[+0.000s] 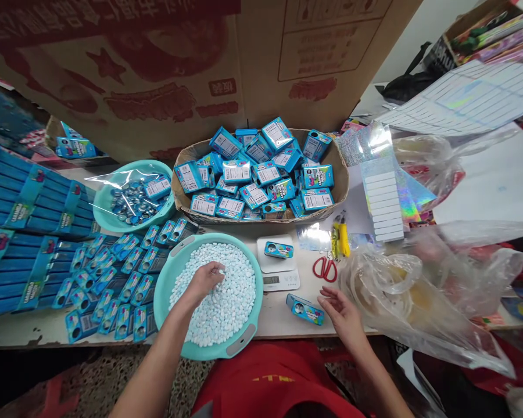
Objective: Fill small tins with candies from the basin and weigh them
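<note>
My left hand (207,280) is over a turquoise bowl (163,284) full of small pale candies (226,296). Its fingers are curled together at the candies' surface, and whatever they pinch is too small to make out. My right hand (340,310) is open, fingers spread, just right of a small blue candy box (307,310) that lies on the table. Between the bowl and the scissors sits a white digital scale (281,281). Another blue box (279,249) rests on its platform.
A cardboard tray (183,209) heaped with blue boxes stands behind. Rows of boxes (108,278) fill the left, near a second bowl (102,212) of small shiny pieces. Red-handled scissors (325,269), a yellow cutter (344,237), label sheets (386,206) and plastic bags (387,290) lie right.
</note>
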`<action>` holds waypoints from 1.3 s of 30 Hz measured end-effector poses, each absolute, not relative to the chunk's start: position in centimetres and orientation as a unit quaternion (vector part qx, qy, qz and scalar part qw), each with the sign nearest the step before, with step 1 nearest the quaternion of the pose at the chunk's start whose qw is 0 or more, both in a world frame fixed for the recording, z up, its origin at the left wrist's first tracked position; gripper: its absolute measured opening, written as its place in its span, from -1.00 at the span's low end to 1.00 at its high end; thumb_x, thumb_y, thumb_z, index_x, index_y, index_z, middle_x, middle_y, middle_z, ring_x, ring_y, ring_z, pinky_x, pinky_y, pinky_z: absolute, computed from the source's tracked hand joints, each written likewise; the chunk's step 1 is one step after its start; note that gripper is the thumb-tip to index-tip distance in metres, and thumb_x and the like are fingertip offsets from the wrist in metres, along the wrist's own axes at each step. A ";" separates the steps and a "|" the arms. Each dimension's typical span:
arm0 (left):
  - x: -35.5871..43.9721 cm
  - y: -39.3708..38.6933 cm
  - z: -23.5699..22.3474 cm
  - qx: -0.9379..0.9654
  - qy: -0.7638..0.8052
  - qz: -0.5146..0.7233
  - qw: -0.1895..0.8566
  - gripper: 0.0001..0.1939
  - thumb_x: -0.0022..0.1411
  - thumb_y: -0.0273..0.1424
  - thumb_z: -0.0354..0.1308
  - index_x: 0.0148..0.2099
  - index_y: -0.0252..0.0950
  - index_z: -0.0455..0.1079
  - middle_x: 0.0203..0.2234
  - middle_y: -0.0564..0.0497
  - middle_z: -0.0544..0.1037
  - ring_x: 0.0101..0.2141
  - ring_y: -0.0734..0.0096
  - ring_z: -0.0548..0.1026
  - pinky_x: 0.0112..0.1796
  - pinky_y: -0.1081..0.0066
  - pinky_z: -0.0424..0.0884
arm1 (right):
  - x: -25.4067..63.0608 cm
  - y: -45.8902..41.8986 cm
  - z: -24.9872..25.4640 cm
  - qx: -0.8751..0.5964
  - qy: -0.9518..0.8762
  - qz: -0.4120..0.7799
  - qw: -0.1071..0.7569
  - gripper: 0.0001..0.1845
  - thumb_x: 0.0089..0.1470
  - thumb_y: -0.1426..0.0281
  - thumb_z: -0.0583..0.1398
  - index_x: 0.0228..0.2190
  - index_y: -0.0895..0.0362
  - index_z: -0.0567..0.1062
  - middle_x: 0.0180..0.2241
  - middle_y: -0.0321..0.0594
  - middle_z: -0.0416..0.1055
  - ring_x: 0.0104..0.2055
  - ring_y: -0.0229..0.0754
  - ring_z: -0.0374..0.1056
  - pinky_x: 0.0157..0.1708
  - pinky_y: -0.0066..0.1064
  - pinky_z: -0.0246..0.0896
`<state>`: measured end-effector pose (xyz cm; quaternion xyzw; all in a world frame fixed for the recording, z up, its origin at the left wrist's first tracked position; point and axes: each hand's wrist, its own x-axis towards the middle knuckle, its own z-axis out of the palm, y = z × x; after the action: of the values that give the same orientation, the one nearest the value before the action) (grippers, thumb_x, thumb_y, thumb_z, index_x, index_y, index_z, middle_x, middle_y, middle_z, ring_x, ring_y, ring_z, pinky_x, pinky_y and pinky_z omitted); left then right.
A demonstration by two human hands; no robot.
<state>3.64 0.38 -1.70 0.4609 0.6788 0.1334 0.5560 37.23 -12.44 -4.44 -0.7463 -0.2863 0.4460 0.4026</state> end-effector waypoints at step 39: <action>6.8 1.4 2.1 0.707 0.630 -0.032 0.319 -0.82 0.16 -0.43 0.03 -0.18 -0.21 0.40 -0.13 0.00 0.49 -0.17 0.27 0.45 -0.17 0.38 0.28 | 38.0 -12.2 -4.7 -0.741 -0.277 0.444 0.421 -0.44 -0.36 0.01 0.33 -0.35 0.15 0.50 -0.33 -0.04 0.53 -0.36 -0.04 0.44 -0.30 -0.19 0.39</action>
<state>6.77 1.36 2.10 0.7071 0.6303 -0.0320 0.3189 37.97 -12.20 -4.69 -0.7409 -0.2767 0.4438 0.4214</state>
